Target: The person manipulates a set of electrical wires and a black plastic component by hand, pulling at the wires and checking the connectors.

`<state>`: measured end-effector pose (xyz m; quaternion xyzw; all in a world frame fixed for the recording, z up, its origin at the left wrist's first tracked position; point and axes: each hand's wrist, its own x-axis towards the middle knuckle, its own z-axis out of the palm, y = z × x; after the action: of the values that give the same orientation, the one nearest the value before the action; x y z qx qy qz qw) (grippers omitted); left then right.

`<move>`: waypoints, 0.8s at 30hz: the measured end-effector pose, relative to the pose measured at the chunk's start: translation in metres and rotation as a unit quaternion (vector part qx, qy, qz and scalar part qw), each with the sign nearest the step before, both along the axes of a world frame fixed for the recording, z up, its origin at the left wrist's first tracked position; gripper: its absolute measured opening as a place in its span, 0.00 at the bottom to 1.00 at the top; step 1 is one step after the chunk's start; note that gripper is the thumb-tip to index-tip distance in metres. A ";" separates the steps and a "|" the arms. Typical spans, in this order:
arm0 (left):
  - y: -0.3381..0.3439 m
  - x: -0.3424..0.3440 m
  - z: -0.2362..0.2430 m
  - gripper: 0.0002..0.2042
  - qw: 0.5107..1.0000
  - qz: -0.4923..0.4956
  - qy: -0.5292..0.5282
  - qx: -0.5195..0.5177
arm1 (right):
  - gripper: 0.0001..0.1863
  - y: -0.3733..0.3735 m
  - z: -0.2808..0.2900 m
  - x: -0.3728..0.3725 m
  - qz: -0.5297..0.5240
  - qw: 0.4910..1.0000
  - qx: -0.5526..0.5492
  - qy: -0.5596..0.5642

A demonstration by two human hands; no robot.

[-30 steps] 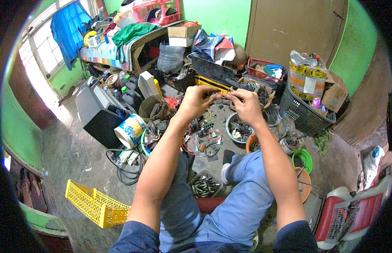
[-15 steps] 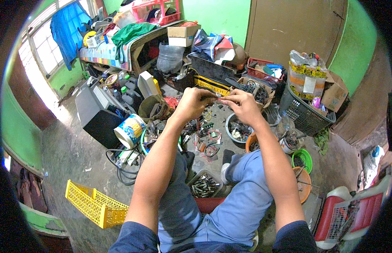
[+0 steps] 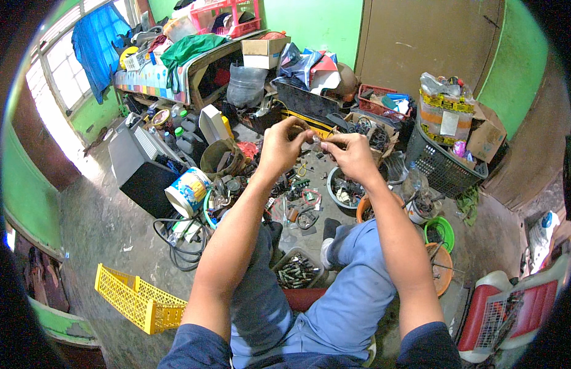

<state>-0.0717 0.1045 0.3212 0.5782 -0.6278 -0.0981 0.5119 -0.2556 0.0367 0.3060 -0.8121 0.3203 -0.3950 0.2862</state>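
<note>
Yellow plastic lattice makes up the crate (image 3: 151, 312) on the grey concrete floor at far left, and above it stands a tilted black-and-grey box (image 3: 138, 184) with a white-and-blue bucket (image 3: 188, 192) tipped over just beside it. Next comes the left hand (image 3: 285, 146), raised in front of the person, its thumb and index finger brought together on a small pale piece (image 3: 317, 139). Below, between the knees, sits a translucent tray (image 3: 320, 270) filled with small, mostly cylindrical parts. That small piece is up in the air between the two hands, over the scattered electronic parts on the floor; it is too tiny to identify. From the other side the right hand (image 3: 352, 154) meets it, thumb and forefinger pinched on its near end. Farther right, a grey basin (image 3: 331, 189) holds assorted parts. Behind and to the right rises a dark perforated basket (image 3: 442, 169) loaded with packages, while a green bowl (image 3: 448, 227) is set near an orange basin (image 3: 444, 273) on the floor.
</note>
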 end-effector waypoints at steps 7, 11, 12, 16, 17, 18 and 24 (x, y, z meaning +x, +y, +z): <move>-0.011 0.001 -0.009 0.13 0.978 -0.025 0.204 0.022 | 0.11 -0.008 -0.009 0.014 0.048 0.973 0.167 -0.154; -0.014 0.004 -0.015 0.15 0.975 -0.028 0.217 0.027 | 0.10 -0.007 -0.009 0.018 0.075 0.955 0.209 -0.195; -0.013 0.003 -0.012 0.15 0.974 -0.028 0.224 0.035 | 0.10 -0.007 -0.008 0.018 0.083 0.951 0.219 -0.200; -0.005 -0.004 -0.003 0.15 0.966 -0.034 0.250 0.056 | 0.09 -0.005 -0.005 0.020 0.099 0.937 0.239 -0.236; -0.004 -0.005 -0.003 0.15 0.963 -0.035 0.261 0.054 | 0.09 -0.004 -0.004 0.021 0.094 0.936 0.243 -0.238; -0.003 -0.006 -0.003 0.16 0.960 -0.036 0.271 0.053 | 0.09 -0.002 -0.001 0.022 0.089 0.935 0.246 -0.239; -0.007 -0.004 -0.008 0.16 0.970 -0.075 0.220 0.067 | 0.08 -0.002 -0.002 0.024 0.086 0.932 0.251 -0.246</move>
<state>-0.0759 0.0977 0.3130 0.5268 -0.5332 -0.3028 0.5886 -0.2313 0.0351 0.3039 -0.6158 0.2572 -0.4629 0.5834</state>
